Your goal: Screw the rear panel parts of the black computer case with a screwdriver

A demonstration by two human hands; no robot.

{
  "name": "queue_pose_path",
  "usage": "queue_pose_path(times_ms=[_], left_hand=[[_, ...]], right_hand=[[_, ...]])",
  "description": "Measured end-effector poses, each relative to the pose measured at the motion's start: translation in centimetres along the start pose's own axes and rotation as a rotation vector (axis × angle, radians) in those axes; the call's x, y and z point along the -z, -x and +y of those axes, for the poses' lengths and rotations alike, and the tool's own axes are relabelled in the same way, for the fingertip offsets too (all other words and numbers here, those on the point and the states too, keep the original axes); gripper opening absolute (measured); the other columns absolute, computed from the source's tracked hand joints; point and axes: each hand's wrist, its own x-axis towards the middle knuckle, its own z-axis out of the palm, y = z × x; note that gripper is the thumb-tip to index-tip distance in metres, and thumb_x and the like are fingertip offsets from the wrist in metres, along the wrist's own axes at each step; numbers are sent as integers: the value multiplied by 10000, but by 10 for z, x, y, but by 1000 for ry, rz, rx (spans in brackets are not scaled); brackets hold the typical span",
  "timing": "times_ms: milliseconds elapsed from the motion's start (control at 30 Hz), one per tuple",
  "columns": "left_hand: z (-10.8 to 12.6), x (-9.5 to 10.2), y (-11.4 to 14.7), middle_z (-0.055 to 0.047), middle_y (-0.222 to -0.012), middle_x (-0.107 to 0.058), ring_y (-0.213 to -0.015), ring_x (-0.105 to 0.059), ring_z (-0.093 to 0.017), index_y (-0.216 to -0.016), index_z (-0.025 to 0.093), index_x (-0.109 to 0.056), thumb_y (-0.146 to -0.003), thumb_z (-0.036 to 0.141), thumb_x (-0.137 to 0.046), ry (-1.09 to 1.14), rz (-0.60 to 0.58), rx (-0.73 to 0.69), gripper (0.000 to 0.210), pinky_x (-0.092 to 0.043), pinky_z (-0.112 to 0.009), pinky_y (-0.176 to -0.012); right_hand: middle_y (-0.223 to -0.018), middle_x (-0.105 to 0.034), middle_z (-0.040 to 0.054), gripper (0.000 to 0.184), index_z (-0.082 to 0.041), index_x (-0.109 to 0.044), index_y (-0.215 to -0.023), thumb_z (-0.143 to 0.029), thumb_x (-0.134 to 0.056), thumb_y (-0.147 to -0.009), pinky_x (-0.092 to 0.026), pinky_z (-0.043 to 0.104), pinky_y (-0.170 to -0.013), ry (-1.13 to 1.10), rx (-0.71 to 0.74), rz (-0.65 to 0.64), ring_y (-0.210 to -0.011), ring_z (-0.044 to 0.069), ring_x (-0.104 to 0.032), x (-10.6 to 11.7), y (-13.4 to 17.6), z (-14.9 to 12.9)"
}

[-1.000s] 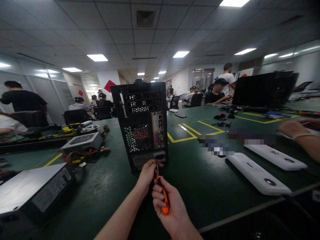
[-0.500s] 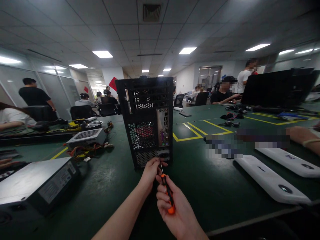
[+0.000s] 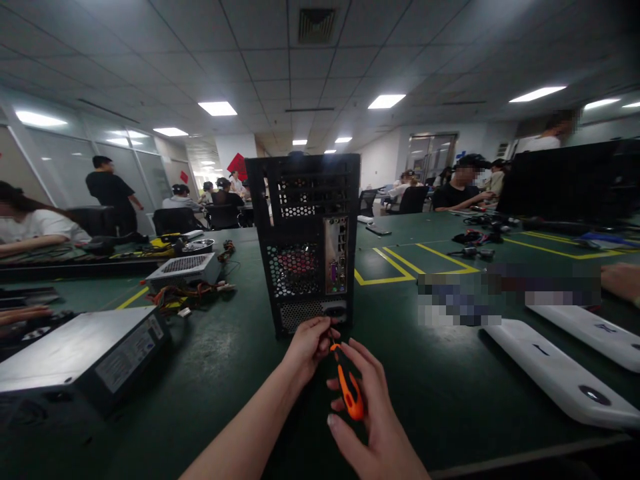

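Note:
A black computer case (image 3: 305, 233) stands upright with its rear panel toward me. The fingers of my left hand (image 3: 311, 343) are closed around the thin shaft at the tip of a screwdriver, right at the lower edge of the rear panel, below the power socket (image 3: 336, 312). Those fingers cover the tip and whatever it touches. My right hand (image 3: 373, 400) curls loosely about the orange and black screwdriver (image 3: 350, 390); its fingers reach behind the handle, and the thumb is held away from it.
On the left lie a large power supply (image 3: 95, 347) and a smaller power supply (image 3: 187, 267) with bundled cables. White devices (image 3: 555, 373) lie at the right, near another person's hand (image 3: 620, 281). A black monitor (image 3: 565, 180) stands farther back. Yellow tape marks the green tabletop (image 3: 225, 387).
My right hand has loosened its grip, with the thumb and fingers spreading from the screwdriver handle. My left hand keeps its place at the tip. The whole view has shifted slightly.

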Motion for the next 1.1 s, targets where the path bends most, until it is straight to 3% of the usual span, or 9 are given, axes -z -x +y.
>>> queue_pose_path(times_ms=[100, 233, 333, 467, 533, 633, 767, 967, 1100], left_hand=[[2, 0, 0, -3, -568, -533, -332, -273, 0, -791, 90, -580, -678, 278, -535, 15, -7, 16, 223, -135, -162, -345], [0, 1, -1, -18, -573, -560, -354, -348, -28, -829, 100, -585, -717, 274, -466, -50, 26, 39, 238, -156, -161, -342], [-3, 1, -2, -40, -659, -604, -389, -397, -35, -856, 111, -574, -704, 211, -442, -91, 35, 37, 225, -186, -152, -349], [-4, 0, 1, -57, -789, -615, -401, -398, -21, -865, 121, -573, -673, 189, -461, -87, 11, 49, 233, -222, -148, -367], [-3, 0, 1, -64, -813, -610, -394, -386, -16, -839, 114, -580, -665, 193, -468, -83, -3, 34, 222, -224, -152, -367], [-3, 1, 1, -65, -802, -610, -400, -389, -20, -807, 108, -591, -660, 205, -468, -100, -5, -8, 215, -209, -154, -360], [-6, 2, 0, -60, -729, -612, -433, -424, -38, -822, 109, -609, -660, 229, -476, -138, 15, -13, 241, -224, -151, -368], [-6, 2, 0, -77, -762, -622, -477, -462, -48, -816, 98, -607, -661, 196, -475, -125, 22, -36, 227, -289, -153, -405], [-4, 2, 1, -74, -798, -631, -459, -455, -45, -850, 108, -589, -676, 183, -457, -150, 24, -34, 230, -308, -157, -408]], right_hand=[[-1308, -307, 104, 494, -225, -372, -1213, -84, -425, -742, -415, 358, -867, 552, 384, -194, -1124, 224, -397, 13, -1, -2], [-1163, -489, 161, 353, -171, -461, -1136, -101, -388, -797, -471, 363, -721, 991, 682, -277, -952, 238, -537, 24, -20, -17], [-1028, -581, 153, 226, -153, -553, -972, -260, -432, -813, -465, 344, -620, 1157, 835, -385, -800, 225, -577, 35, -40, -25], [-1056, -586, 60, 102, -231, -582, -821, -225, -486, -786, -428, 247, -581, 1117, 1095, -436, -675, 120, -562, 52, -60, -13], [-1010, -604, 49, 108, -248, -585, -851, -240, -529, -759, -427, 239, -608, 987, 1069, -391, -692, 117, -562, 58, -63, -5], [-1029, -582, 104, 270, -216, -560, -981, -304, -567, -726, -438, 280, -690, 813, 944, -395, -846, 182, -561, 61, -57, -3], [-1102, -533, 140, 351, -193, -503, -1087, -285, -527, -749, -428, 323, -750, 810, 914, -514, -931, 210, -536, 60, -48, -5], [-1092, -548, 100, 246, -196, -549, -918, -356, -539, -732, -435, 297, -710, 756, 797, -437, -880, 178, -558, 53, -48, 8], [-1083, -530, 128, 339, -179, -519, -1015, -389, -510, -749, -434, 302, -701, 813, 819, -506, -890, 192, -540, 49, -46, 4]])
